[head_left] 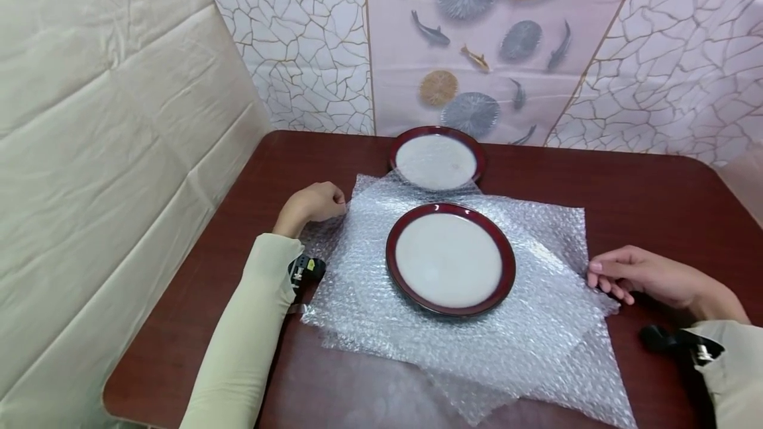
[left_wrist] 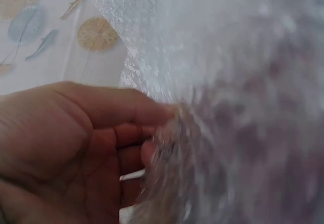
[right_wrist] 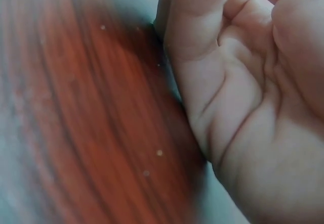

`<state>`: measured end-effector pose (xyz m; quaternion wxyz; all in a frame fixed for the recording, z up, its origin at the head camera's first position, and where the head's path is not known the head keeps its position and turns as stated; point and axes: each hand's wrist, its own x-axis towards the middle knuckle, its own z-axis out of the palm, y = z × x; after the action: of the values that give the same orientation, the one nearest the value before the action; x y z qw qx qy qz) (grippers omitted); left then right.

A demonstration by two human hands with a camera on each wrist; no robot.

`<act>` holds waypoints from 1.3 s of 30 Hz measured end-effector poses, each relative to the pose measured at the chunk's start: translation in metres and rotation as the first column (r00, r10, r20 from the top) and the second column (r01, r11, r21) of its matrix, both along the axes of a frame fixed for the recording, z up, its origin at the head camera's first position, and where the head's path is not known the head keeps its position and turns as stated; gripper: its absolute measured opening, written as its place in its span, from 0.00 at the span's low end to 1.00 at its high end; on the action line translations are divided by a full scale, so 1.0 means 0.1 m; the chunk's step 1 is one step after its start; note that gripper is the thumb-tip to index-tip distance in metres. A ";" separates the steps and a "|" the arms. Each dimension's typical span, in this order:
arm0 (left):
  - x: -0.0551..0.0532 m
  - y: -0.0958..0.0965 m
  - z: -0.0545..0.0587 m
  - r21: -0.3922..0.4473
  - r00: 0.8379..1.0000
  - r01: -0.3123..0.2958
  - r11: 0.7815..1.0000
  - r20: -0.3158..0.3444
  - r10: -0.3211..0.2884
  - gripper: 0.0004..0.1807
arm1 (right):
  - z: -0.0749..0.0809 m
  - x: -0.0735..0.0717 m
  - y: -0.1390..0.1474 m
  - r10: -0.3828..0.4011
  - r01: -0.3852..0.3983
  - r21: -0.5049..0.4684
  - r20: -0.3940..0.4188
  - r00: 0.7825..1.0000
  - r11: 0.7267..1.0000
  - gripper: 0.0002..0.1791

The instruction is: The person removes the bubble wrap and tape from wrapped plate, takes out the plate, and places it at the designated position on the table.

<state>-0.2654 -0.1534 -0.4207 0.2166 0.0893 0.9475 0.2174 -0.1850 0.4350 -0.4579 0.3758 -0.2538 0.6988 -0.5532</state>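
Note:
A round plate [head_left: 450, 260] with a white centre and dark red rim lies on layered sheets of bubble wrap [head_left: 357, 283]. At the left side of the wrap is my left hand [head_left: 316, 202]; in the left wrist view its thumb and forefinger pinch the raised bubble wrap [left_wrist: 212, 133]. My right hand [head_left: 656, 275] is at the right edge of the wrap, fingers loosely bent and fingertips right at the sheet. In the right wrist view the palm of the right hand [right_wrist: 253, 113] shows beside the tabletop, its fingertips out of frame.
A second red-rimmed plate [head_left: 438, 161] lies behind, its front overlapped by a wrap corner. Both rest on a dark red-brown wooden table [head_left: 667, 197] with rounded corners. A patterned wall [head_left: 316, 38] stands at the back, and pale quilted fabric [head_left: 89, 151] hangs along the left.

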 end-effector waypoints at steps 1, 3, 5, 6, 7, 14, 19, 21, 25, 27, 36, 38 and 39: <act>0.00 -0.01 0.00 0.003 1.000 0.000 1.000 0.014 0.000 0.21 | 0.00 0.00 -0.01 -0.009 0.009 0.008 0.000 1.000 1.000 0.22; 0.01 -0.04 -0.01 0.019 0.999 -0.011 1.000 0.040 0.010 0.21 | -0.01 -0.01 -0.03 -0.025 0.025 0.019 -0.004 1.000 1.000 0.22; 0.03 -0.08 -0.03 0.050 0.999 -0.019 0.999 0.050 0.016 0.19 | -0.01 -0.03 -0.06 -0.032 0.032 0.030 -0.014 0.999 0.999 0.22; 0.03 -0.10 -0.04 0.072 0.998 -0.027 0.997 0.057 0.023 0.18 | 0.00 -0.03 -0.08 -0.035 0.036 0.037 -0.027 0.999 0.999 0.22; 0.04 -0.12 -0.05 0.096 0.998 -0.034 0.995 0.058 0.029 0.17 | 0.01 -0.03 -0.09 -0.042 0.044 0.046 -0.051 0.998 0.998 0.22; 0.04 -0.13 -0.10 0.202 0.997 -0.032 0.979 0.072 0.018 0.14 | 0.34 0.06 -0.30 -0.226 0.353 0.253 -0.421 0.879 0.901 0.15; 0.03 -0.11 -0.06 0.236 0.996 -0.006 0.972 0.086 -0.014 0.15 | 0.71 0.13 -0.61 -0.294 0.516 0.285 -0.563 0.772 0.808 0.13; 0.03 -0.12 -0.05 0.240 0.995 -0.003 0.971 0.099 -0.022 0.14 | 0.84 0.14 -0.74 -0.300 0.539 0.294 -0.581 0.756 0.789 0.14; 0.02 -0.14 -0.06 0.224 0.994 -0.005 0.975 0.108 -0.020 0.11 | 1.03 0.13 -0.97 -0.321 0.582 0.309 -0.600 0.733 0.752 0.16; 0.02 -0.14 -0.05 0.211 0.994 -0.002 0.977 0.104 -0.020 0.11 | 1.08 0.11 -1.08 -0.328 0.594 0.311 -0.604 0.726 0.742 0.17; 0.03 -0.12 0.00 0.173 0.994 -0.003 0.985 0.110 -0.016 0.14 | 1.11 -0.07 -1.59 -0.256 0.519 0.382 -0.559 0.789 0.765 0.21; 0.01 -0.10 -0.01 0.197 0.993 0.002 0.980 0.115 -0.025 0.16 | 1.07 -0.09 -1.66 -0.222 0.488 0.415 -0.542 0.811 0.768 0.21; 0.00 -0.08 -0.02 0.206 0.993 0.003 0.979 0.115 -0.027 0.17 | 1.04 -0.10 -1.67 -0.205 0.476 0.436 -0.535 0.819 0.764 0.21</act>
<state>-0.2650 -0.1612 -0.4225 0.2633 0.1053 0.9049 0.3172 -0.1948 0.2676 -0.3540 0.1470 -0.1219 0.9305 -0.3125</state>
